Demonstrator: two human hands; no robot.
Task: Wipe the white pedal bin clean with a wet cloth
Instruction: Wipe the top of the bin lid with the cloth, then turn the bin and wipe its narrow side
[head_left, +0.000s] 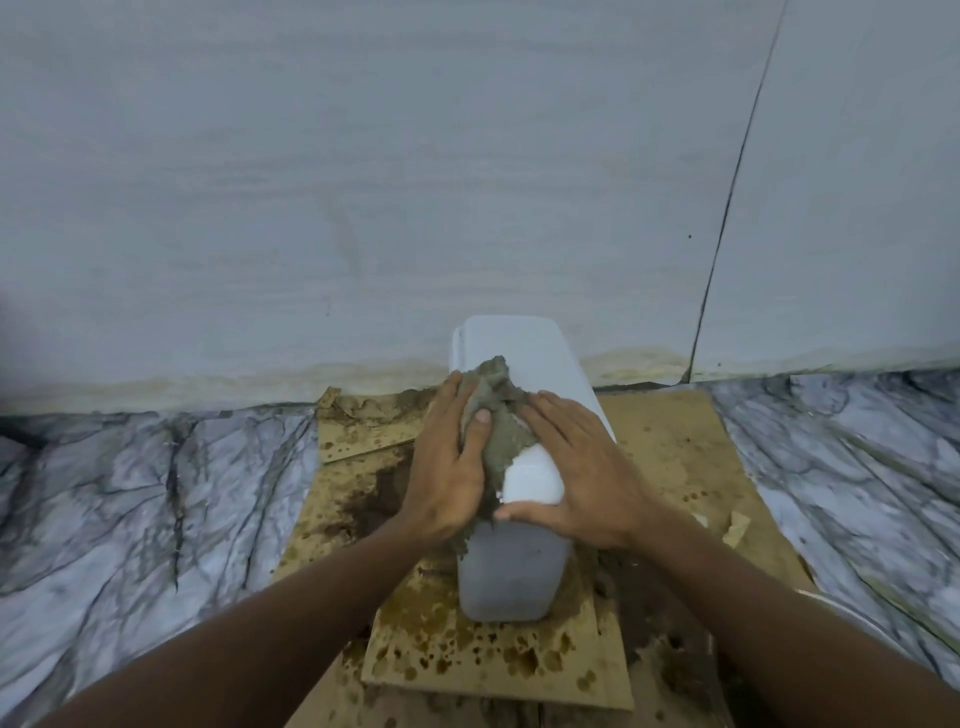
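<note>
The white pedal bin (530, 353) lies on its side on wet cardboard, its lid end toward the wall and its base toward me. A crumpled grey wet cloth (496, 410) is draped over the bin's upper face. My left hand (452, 467) presses on the cloth's left side, thumb on top of it and fingers down the bin's left flank. My right hand (576, 473) lies flat on the bin's upper right, fingers touching the cloth's edge and thumb across the near top edge.
Stained, soaked cardboard sheets (675, 457) cover the floor under the bin. Marble-patterned flooring (156, 493) extends to both sides. A pale wall (363, 182) stands directly behind the bin, with a dark vertical seam (727, 208) at the right.
</note>
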